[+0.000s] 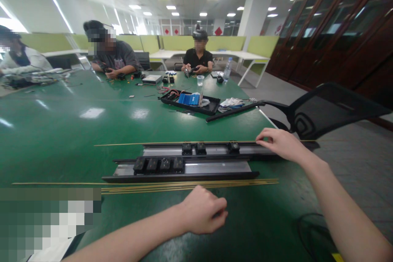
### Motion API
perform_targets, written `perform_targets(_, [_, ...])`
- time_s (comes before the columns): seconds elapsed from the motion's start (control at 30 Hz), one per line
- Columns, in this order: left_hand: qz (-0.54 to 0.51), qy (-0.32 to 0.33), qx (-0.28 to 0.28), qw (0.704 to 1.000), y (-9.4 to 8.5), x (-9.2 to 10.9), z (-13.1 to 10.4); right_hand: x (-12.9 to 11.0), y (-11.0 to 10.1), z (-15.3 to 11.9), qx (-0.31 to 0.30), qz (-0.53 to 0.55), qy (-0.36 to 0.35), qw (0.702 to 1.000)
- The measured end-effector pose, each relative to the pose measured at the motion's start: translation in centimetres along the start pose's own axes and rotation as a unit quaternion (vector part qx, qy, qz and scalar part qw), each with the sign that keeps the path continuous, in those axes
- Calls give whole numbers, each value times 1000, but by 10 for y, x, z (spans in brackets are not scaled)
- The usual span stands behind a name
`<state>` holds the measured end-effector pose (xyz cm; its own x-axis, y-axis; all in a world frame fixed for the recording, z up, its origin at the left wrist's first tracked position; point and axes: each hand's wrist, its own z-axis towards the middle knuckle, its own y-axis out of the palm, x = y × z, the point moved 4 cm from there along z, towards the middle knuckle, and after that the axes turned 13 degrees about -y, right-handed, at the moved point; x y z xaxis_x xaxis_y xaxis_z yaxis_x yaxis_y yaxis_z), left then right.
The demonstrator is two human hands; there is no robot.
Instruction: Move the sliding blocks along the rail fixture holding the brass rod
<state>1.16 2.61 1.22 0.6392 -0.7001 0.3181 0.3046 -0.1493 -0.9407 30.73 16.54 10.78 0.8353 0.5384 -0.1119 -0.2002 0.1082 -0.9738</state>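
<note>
My right hand (281,143) pinches a thin brass-coloured rod (123,144) at the far edge of the rear rail. This rear rail (215,149) is a long black-edged metal channel with 3 small black blocks (200,148) on it. In front lies a shorter black-edged rail (215,168); several black blocks (158,165) sit side by side on its left half. My left hand (204,211) is curled into a loose fist near the table's front, with nothing visible in it. Just beyond it lie several thin brass-coloured rods (147,189).
A black tray (211,108) holds a blue finned part (189,98). Gloves (231,103) and a black bar (230,112) lie beside it. A water bottle (227,69) and a plastic cup (200,80) stand farther back. A mesh chair (331,110) is at right. Other people sit around the table.
</note>
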Motion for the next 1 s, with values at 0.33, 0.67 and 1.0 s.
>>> perform_targets(0.33, [3,-1,3,1000,1,0,0,8,3,-2,-3,-13,7,1000])
perform_targets(0.67, [-6,-1,5,1000,1,-1,0,17,4,-6,0,-12,6,1000])
perform_targets(1.0, [8,0,0,1000,-1,1,1,21,0,-8,-12,-8,21,1000])
